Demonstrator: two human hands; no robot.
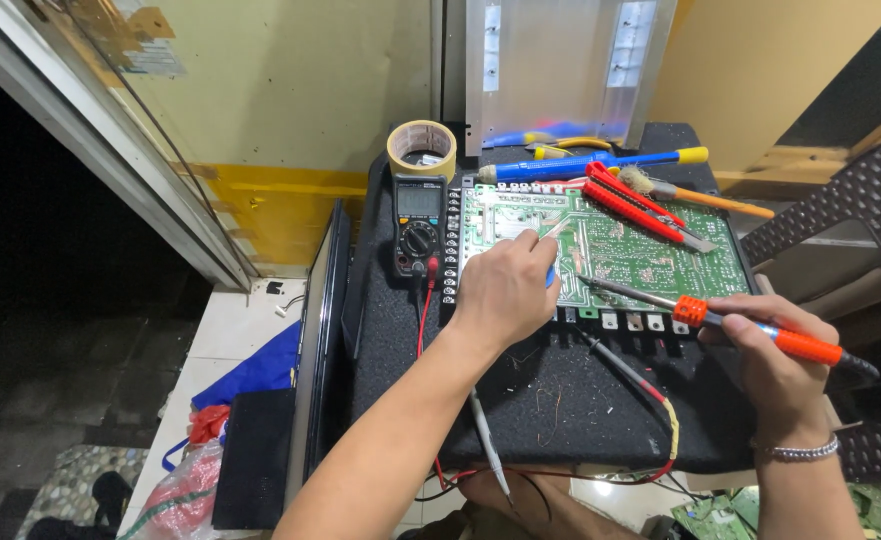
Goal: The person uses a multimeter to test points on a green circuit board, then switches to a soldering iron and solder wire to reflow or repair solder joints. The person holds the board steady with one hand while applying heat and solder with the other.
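A green circuit board (650,255) lies solder side up on a black carpeted box (550,400). My left hand (505,290) rests on the board's left part and pinches a thin strand of solder wire (552,231) with a blue piece by the fingers. My right hand (775,360) grips an orange-handled soldering iron (750,330); its metal tip (595,284) points left onto the board, close to my left fingers.
A black multimeter (418,225) with red and grey leads lies left of the board. Behind it stand a tape roll (421,148), a blue and yellow desoldering pump (590,163), red-handled cutters (635,205) and a brush (695,195). A black panel (318,330) leans at left.
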